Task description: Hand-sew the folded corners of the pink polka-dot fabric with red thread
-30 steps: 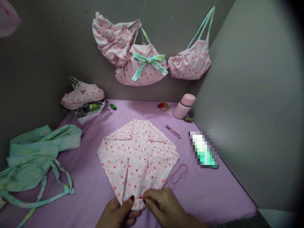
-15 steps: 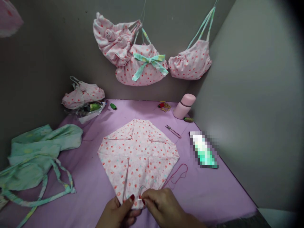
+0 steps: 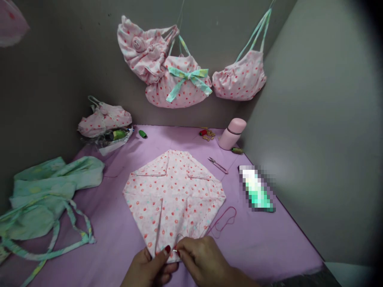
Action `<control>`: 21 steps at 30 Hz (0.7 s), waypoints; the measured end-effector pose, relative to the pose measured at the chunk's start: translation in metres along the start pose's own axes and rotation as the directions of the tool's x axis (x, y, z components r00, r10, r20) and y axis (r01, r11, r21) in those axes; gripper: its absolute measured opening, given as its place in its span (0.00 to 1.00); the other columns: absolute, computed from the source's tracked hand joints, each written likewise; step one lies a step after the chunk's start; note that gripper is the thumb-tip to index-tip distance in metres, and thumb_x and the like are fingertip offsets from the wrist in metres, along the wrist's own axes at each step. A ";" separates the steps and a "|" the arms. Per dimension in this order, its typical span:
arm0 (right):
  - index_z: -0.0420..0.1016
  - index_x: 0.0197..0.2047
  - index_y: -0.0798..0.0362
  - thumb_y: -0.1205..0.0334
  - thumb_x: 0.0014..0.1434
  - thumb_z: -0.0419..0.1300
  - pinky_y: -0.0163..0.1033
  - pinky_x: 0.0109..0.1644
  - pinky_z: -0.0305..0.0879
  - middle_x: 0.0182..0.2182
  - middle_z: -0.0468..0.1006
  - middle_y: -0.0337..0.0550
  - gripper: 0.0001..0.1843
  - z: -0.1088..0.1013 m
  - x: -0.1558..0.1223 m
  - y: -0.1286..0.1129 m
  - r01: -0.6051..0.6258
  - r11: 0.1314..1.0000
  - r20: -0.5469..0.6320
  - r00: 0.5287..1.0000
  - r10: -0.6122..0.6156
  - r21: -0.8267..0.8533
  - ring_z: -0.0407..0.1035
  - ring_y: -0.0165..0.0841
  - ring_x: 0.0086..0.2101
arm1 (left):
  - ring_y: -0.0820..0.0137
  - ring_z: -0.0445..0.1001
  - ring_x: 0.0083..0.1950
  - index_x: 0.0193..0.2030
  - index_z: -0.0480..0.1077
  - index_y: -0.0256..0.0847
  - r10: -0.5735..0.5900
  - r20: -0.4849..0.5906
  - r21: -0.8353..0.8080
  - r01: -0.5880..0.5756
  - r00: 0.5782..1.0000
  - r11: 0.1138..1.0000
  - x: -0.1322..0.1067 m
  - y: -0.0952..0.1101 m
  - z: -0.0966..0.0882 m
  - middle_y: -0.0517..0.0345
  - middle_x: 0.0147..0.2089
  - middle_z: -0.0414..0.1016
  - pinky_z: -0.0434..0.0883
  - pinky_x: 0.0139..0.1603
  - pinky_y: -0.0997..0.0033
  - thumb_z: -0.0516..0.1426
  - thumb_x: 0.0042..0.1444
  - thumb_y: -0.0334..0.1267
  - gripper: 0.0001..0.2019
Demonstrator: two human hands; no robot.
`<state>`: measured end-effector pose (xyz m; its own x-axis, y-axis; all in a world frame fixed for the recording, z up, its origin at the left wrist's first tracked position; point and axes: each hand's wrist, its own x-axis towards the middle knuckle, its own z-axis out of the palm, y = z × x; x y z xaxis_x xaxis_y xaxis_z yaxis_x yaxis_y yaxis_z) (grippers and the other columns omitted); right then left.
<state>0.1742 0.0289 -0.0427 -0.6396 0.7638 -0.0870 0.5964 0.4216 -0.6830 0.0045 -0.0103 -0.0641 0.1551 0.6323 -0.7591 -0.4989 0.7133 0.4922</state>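
A pink floral fabric piece [image 3: 176, 191] with folded-in corners lies spread before me, its near edge lifted slightly. My left hand [image 3: 154, 265] pinches that near edge between thumb and fingers. Close beside it, my right hand [image 3: 205, 257] is closed on a sewing needle [image 3: 175, 250], whose shiny tip meets the cloth by my left thumb. Dark pink thread [image 3: 226, 219] loops out on the table to the right of the fabric. Thread snips [image 3: 218, 165] rest beyond the fabric's right side.
Mint green cloth with straps [image 3: 44, 199] lies at left. At the back stand a pink flask [image 3: 233, 133] and thread spools, one green [image 3: 143, 134], one red [image 3: 203, 132]. A blurred-out flat object [image 3: 257, 189] is at right. Pink floral bags [image 3: 179, 81] hang along the wall.
My right hand has shifted very slightly left with the needle, and less of the needle shows. The fabric and my left hand stay nearly in place.
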 end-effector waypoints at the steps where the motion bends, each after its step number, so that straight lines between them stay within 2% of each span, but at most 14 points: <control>1: 0.74 0.38 0.51 0.64 0.60 0.48 0.30 0.28 0.57 0.27 0.78 0.40 0.13 0.000 0.000 -0.001 -0.002 1.000 -0.001 1.000 0.002 0.016 0.71 0.29 0.26 | 0.73 0.74 0.26 0.30 0.70 0.36 -0.001 -0.007 0.002 0.001 1.000 1.000 -0.001 0.001 0.001 0.58 0.25 0.77 0.65 0.24 0.81 0.71 0.31 0.46 0.22; 6: 0.74 0.35 0.53 0.65 0.59 0.50 0.29 0.27 0.56 0.24 0.75 0.38 0.11 0.002 0.001 0.001 -0.054 0.981 -0.027 0.998 0.060 0.187 0.67 0.27 0.23 | 0.74 0.74 0.24 0.28 0.69 0.37 0.006 -0.048 -0.007 -0.007 0.999 1.000 -0.006 0.005 0.009 0.59 0.23 0.77 0.64 0.22 0.83 0.72 0.25 0.47 0.25; 10: 0.72 0.31 0.56 0.65 0.59 0.50 0.28 0.26 0.55 0.21 0.71 0.35 0.10 0.005 0.003 0.005 -0.086 0.904 -0.015 0.995 0.102 0.419 0.61 0.25 0.22 | 0.73 0.75 0.24 0.29 0.68 0.36 0.012 -0.040 0.000 -0.012 0.999 1.000 -0.007 0.007 0.011 0.58 0.23 0.77 0.65 0.21 0.83 0.71 0.25 0.48 0.26; 13: 0.71 0.31 0.56 0.66 0.58 0.51 0.29 0.27 0.56 0.22 0.70 0.35 0.09 0.008 0.004 0.006 -0.107 0.847 -0.004 0.992 0.128 0.520 0.61 0.25 0.23 | 0.73 0.75 0.24 0.29 0.67 0.37 0.029 -0.044 0.008 -0.029 0.999 1.000 -0.007 0.006 0.011 0.58 0.23 0.77 0.65 0.21 0.83 0.71 0.25 0.49 0.26; 17: 0.70 0.32 0.55 0.65 0.59 0.50 0.29 0.28 0.57 0.23 0.70 0.36 0.09 0.009 0.004 0.004 -0.112 0.857 0.008 0.992 0.125 0.502 0.63 0.27 0.25 | 0.72 0.75 0.24 0.28 0.67 0.37 0.038 -0.044 0.018 -0.037 0.998 0.999 -0.008 0.007 0.011 0.59 0.22 0.76 0.65 0.22 0.82 0.71 0.23 0.51 0.28; 21: 0.67 0.34 0.53 0.65 0.60 0.47 0.30 0.29 0.57 0.25 0.72 0.37 0.09 0.005 0.001 0.001 -0.049 0.953 -0.025 0.998 0.059 0.297 0.65 0.28 0.25 | 0.72 0.75 0.25 0.27 0.68 0.36 0.054 -0.025 0.016 -0.053 0.998 0.998 -0.009 0.007 0.012 0.59 0.22 0.76 0.66 0.23 0.82 0.71 0.24 0.50 0.26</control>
<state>0.1715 0.0280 -0.0474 -0.5914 0.7990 -0.1092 0.4556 0.2193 -0.8627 0.0096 -0.0072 -0.0486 0.1063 0.6619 -0.7420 -0.4929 0.6832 0.5388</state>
